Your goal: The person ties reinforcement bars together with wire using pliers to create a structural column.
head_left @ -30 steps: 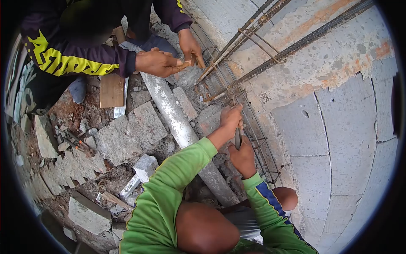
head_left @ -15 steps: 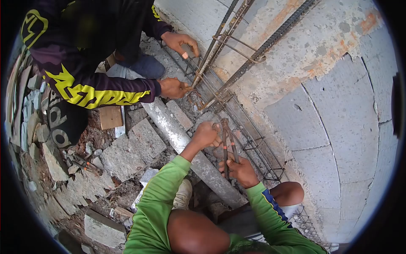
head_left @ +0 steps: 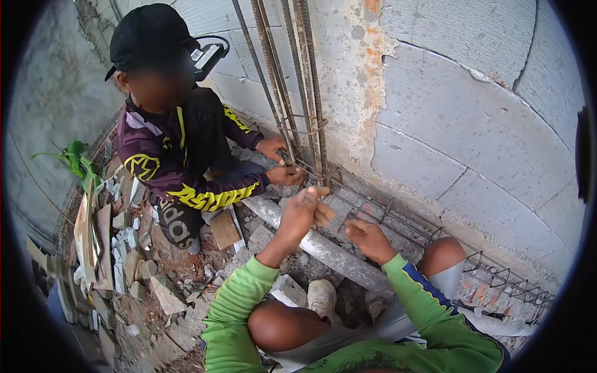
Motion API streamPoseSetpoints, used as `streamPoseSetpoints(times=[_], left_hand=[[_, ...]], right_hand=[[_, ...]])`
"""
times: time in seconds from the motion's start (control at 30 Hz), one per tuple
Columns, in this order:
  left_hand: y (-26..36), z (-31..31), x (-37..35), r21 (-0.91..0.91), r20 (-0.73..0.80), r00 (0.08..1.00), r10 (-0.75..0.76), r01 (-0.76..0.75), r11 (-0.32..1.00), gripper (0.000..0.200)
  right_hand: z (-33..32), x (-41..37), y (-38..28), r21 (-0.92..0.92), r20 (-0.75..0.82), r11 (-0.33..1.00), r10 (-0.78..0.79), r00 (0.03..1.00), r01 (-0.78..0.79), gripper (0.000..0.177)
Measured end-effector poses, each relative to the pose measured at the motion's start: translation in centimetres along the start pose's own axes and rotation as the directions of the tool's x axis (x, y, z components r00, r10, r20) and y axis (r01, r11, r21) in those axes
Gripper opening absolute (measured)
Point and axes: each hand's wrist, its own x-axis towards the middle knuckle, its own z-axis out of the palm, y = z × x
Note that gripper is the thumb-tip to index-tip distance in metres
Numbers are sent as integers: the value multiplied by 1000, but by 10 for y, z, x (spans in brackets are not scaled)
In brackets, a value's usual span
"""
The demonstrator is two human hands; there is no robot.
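Observation:
My left hand [head_left: 300, 214] is raised above the grey pipe, palm turned right, thumb up and fingers spread, with nothing visible in it. Just right of it, my right hand [head_left: 371, 240] has its fingers curled together. Whatever it may hold is hidden, and the pincers do not show. Beyond both hands lies a rebar cage [head_left: 398, 214] along the wall's foot. Upright rebar rods [head_left: 309, 93] rise from its far end. There a co-worker's hands [head_left: 283, 174] work low at the base of the rods.
The co-worker [head_left: 186, 143] crouches at the left. The grey pipe [head_left: 336, 258] runs diagonally below my hands. A block wall [head_left: 460, 118] stands on the right. Broken rubble [head_left: 165, 292] and boards [head_left: 102, 242] cover the ground at the left, near a wooden piece [head_left: 224, 230].
My view has tilted up, showing more of the co-worker and the rods. The pincers in my right hand are out of sight. My left hand has opened and moved away from them.

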Motion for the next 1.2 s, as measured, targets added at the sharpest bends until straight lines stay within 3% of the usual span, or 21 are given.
streamPoseSetpoints(times=[0.03, 0.1, 0.13, 0.2, 0.23, 0.27, 0.33, 0.4, 0.43, 0.47, 0.5, 0.53, 0.6, 0.63, 0.7, 0.73, 0.8, 0.97, 1.03, 1.13, 1.2], left_hand=[[9, 8, -1, -58, 5, 981, 196, -195, 979, 54], [22, 21, -2, 119, 19, 960, 281, -281, 952, 58], [28, 26, -1, 261, 44, 930, 364, -362, 895, 62], [33, 29, 4, 324, 82, 915, 395, -400, 857, 63], [40, 29, 5, 215, 97, 976, 195, -212, 953, 63], [45, 30, 7, 104, 131, 991, -8, -6, 995, 63], [20, 17, 26, 135, 150, 980, 135, -155, 979, 66], [16, 12, 37, 292, 147, 988, 53, -95, 952, 63], [24, 3, 46, 280, 163, 977, -134, 85, 956, 57], [28, 0, 53, 254, 158, 981, -115, 72, 965, 57], [48, 3, 53, -118, -28, 975, -219, 214, 970, 55], [61, 3, 54, -495, -151, 912, -380, 263, 828, 53], [10, -36, 118, -287, -287, 956, -51, -35, 957, 61], [26, -27, 111, -315, -293, 954, -62, -35, 948, 61], [57, -4, 104, -318, -526, 821, -224, 54, 946, 63], [56, 2, 111, -338, -522, 824, -220, 37, 940, 63], [34, 12, 135, 9, -495, 846, 197, -222, 975, 60], [3, 12, 164, -177, -460, 833, 307, -425, 888, 68], [7, 7, 169, -473, -424, 880, 214, -417, 777, 69], [23, 10, 157, -474, -508, 856, 97, -372, 798, 73], [23, 2, 146, -493, -420, 893, 165, -377, 784, 73]], right_hand=[[2, -2, -36, 22, 4, 1000, -14, 1000, 14, 34], [3, -15, -109, 233, -12, 935, -271, 963, 266, 30], [1, -11, -115, 250, -18, 928, -280, 960, 276, 30], [-2, -3, -124, 391, 122, 900, -256, 959, 191, 27], [-4, -5, -136, 564, 176, 826, -138, 975, 15, 25], [-7, -2, -135, 563, 180, 826, -155, 971, 27, 25], [-14, 7, -120, 402, 68, 914, -92, 993, 57, 23], [-24, 7, -112, 273, -40, 955, -105, 994, 112, 22], [-33, 6, -108, 354, -56, 934, -27, 998, 46, 20], [-40, 6, -105, 432, -66, 902, 59, 996, -25, 20], [-45, 8, -102, 453, -113, 892, 49, 992, 7, 20], [-51, 11, -100, 423, -102, 906, 51, 994, -3, 20], [-55, 13, -99, 444, -221, 896, 91, 971, 17, 20], [-56, 13, -102, 451, -242, 892, 87, 966, 33, 22], [-55, 8, -105, 453, -227, 892, 107, 968, 8, 22], [-56, 10, -108, 474, -222, 880, 112, 969, 7, 22], [-55, 11, -101, 448, -228, 894, 119, 966, -5, 22], [-58, 10, -92, 435, -193, 897, 173, 966, -73, 20], [-57, 12, -92, 431, -209, 899, 180, 961, -75, 20], [-52, 17, -93, 418, -203, 904, 187, 961, -88, 19], [-48, 22, -96, 365, -196, 927, 164, 967, -83, 19]])
